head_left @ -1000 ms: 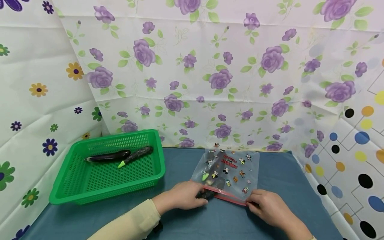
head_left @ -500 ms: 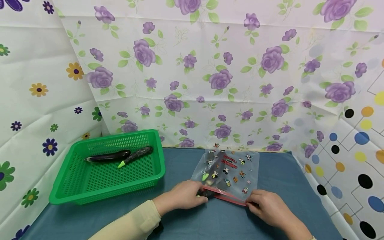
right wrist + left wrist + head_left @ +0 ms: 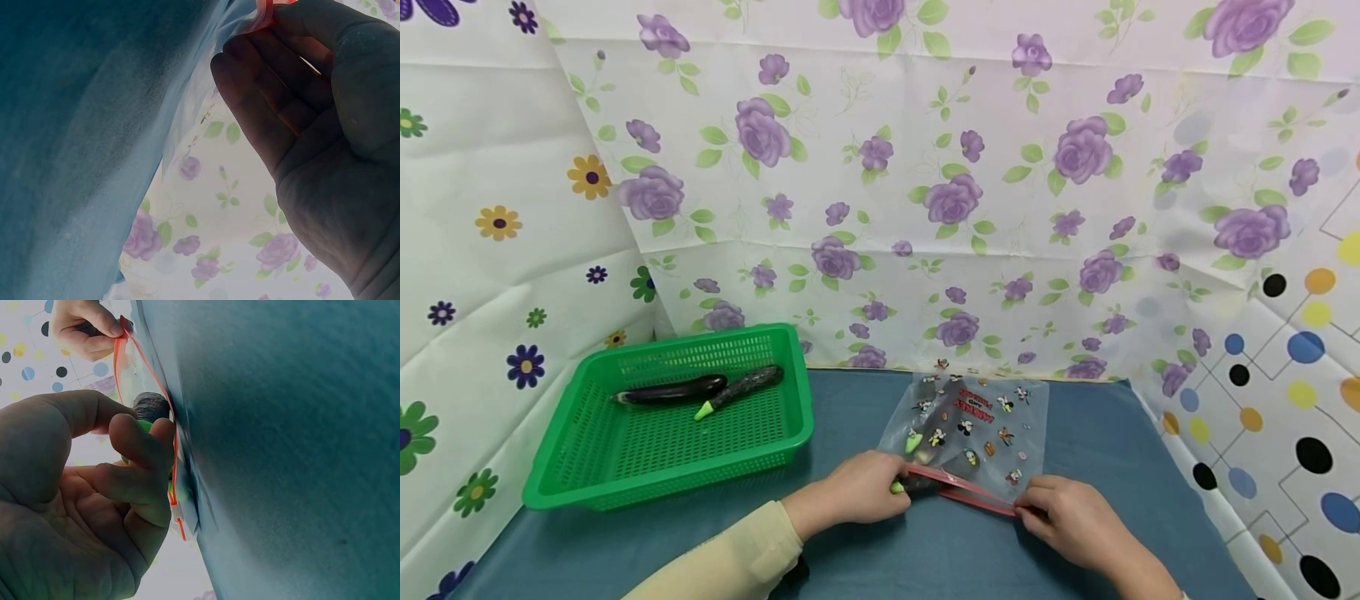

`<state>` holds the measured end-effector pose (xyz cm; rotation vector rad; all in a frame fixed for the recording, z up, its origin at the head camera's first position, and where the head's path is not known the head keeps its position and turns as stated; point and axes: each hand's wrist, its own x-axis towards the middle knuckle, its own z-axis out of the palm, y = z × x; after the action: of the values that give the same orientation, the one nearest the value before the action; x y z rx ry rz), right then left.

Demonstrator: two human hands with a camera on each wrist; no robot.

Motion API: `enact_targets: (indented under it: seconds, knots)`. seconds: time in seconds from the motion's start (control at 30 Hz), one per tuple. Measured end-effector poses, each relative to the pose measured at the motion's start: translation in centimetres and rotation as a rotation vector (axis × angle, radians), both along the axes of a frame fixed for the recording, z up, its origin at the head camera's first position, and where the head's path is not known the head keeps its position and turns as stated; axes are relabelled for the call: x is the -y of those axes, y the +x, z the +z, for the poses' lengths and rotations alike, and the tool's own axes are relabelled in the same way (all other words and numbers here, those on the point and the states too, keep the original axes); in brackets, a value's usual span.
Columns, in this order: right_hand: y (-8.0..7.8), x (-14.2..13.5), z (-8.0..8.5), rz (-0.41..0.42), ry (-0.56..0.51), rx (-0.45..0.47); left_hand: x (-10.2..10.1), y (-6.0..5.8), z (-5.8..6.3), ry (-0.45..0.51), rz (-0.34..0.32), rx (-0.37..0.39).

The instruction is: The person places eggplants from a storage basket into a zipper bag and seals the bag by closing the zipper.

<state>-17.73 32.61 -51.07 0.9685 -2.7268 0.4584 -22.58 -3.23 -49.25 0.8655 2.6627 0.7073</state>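
In the head view a clear zip bag (image 3: 1000, 442) with cartoon prints lies on the blue cloth, its red-edged mouth parted toward me. My left hand (image 3: 861, 490) grips the green end of a dark, rough-skinned, cucumber-like vegetable (image 3: 925, 484) at the left of that mouth. The vegetable's far part reaches into the bag. In the left wrist view thumb and fingers close about the green end, and the dark body (image 3: 151, 406) shows beyond them. My right hand (image 3: 1071, 512) pinches the right corner of the red rim. Another dark vegetable with a green end (image 3: 913, 440) shows through the plastic.
A green mesh basket (image 3: 670, 487) stands on the left, with an eggplant (image 3: 673, 389) and a similar dark green-tipped vegetable (image 3: 745, 389) inside. Flowered sheeting (image 3: 880, 200) rises behind the blue cloth (image 3: 842, 417), and dotted sheeting (image 3: 1270, 400) stands at the right.
The dark vegetable in my left hand has slid farther into the bag's mouth, and its green end now shows at my fingertips. My right hand keeps its hold on the corner.
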Motion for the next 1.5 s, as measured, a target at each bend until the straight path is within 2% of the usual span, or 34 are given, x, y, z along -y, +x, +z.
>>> enact_targets:
  seconds: [0.4, 1.2, 1.5]
  knots:
    - [0.0, 0.0, 0.2, -0.003, 0.002, 0.008, -0.2, -0.1, -0.1, -0.003, -0.038, -0.032]
    - [0.0, 0.0, 0.3, 0.001, -0.003, 0.000, -0.9, 0.4, -0.2, -0.066, 0.043, -0.095]
    - [0.1, 0.0, 0.1, -0.005, 0.003, 0.008, -1.3, 0.4, -0.1, -0.094, 0.052, -0.128]
